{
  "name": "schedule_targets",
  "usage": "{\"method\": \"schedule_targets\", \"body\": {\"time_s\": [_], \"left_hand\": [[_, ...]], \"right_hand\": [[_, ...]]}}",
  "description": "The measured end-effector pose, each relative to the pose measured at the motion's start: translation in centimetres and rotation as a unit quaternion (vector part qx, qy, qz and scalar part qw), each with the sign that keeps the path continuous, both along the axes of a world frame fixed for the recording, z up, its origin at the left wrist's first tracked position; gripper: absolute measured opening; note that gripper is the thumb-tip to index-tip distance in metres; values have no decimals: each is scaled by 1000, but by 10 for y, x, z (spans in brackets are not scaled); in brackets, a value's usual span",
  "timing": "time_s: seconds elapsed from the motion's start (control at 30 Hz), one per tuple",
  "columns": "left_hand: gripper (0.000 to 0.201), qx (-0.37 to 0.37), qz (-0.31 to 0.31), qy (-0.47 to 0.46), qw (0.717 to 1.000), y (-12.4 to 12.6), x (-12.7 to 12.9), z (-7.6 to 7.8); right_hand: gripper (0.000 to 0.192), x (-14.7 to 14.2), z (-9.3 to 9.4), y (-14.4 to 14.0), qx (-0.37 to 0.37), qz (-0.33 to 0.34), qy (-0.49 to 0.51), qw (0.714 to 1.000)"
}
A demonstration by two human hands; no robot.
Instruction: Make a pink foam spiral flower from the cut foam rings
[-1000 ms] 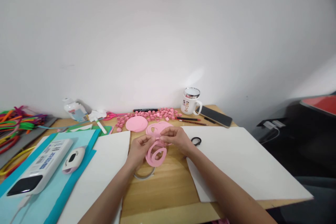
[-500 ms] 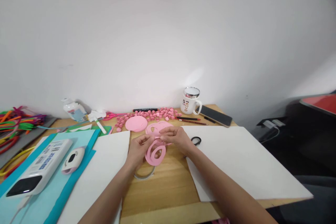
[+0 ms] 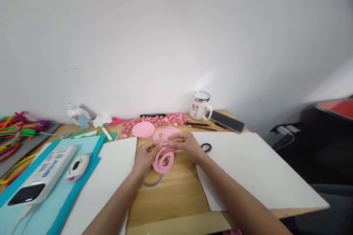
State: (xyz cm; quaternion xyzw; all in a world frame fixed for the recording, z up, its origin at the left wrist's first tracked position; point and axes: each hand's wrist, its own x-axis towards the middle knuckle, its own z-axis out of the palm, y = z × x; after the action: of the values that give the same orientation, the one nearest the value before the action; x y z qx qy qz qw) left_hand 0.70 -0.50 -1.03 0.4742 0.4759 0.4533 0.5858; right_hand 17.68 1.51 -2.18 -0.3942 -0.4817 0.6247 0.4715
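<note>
While both hands meet over the middle of the surface (image 3: 168,202), the fingers of the left hand (image 3: 146,157) and right hand (image 3: 187,145) are pinched together on a small pink paper piece (image 3: 165,145). Piece is mostly hidden by fingertips; exact shape can't be made out.

Pink paper rings (image 3: 159,167) sit right below the fingertips, overlapping, near side; more cut-out pink paper (image 3: 174,131) lies just beyond. Thin grey ring (image 3: 151,186) on the wood, near the left wrist.

Next out: pink discs (image 3: 143,129) stacked up and left of the hands, a spread of small pink pieces (image 3: 167,119) behind them, black marker (image 3: 152,115) along the back. Two pencils (image 3: 198,124) to the right of the spread, then white mug (image 3: 198,111), upright, dark phone (image 3: 227,122) beside it.

Right side: white sheet (image 3: 261,169) under the right forearm, black loop (image 3: 206,148) at its left edge.

Left side: second white sheet (image 3: 106,169), then teal sheets (image 3: 91,143) carrying a long white device (image 3: 46,172) and a smaller one (image 3: 77,167). Beyond: white bottle (image 3: 78,115), white pen (image 3: 105,132), pink scissors (image 3: 119,120). Far left, coloured fuzzy sticks (image 3: 24,130), bundled.
</note>
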Motion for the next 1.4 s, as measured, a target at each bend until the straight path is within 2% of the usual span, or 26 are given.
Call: {"method": "schedule_targets", "body": {"time_s": [0.5, 0.7, 0.9, 1.4], "left_hand": [[24, -8, -8, 13, 1000, 0, 3, 4], [24, 16, -24, 16, 999, 2, 2, 1], [25, 17, 6, 17, 1000, 2, 1, 1], [26, 14, -4, 28, 1000, 0, 2, 3]], "right_hand": [[33, -3, -1, 0, 17, -28, -6, 999], [29, -3, 2, -2, 31, 6, 14, 999], [34, 1, 3, -1, 11, 41, 43, 998], [38, 1, 1, -1, 1, 31, 61, 998]]}}
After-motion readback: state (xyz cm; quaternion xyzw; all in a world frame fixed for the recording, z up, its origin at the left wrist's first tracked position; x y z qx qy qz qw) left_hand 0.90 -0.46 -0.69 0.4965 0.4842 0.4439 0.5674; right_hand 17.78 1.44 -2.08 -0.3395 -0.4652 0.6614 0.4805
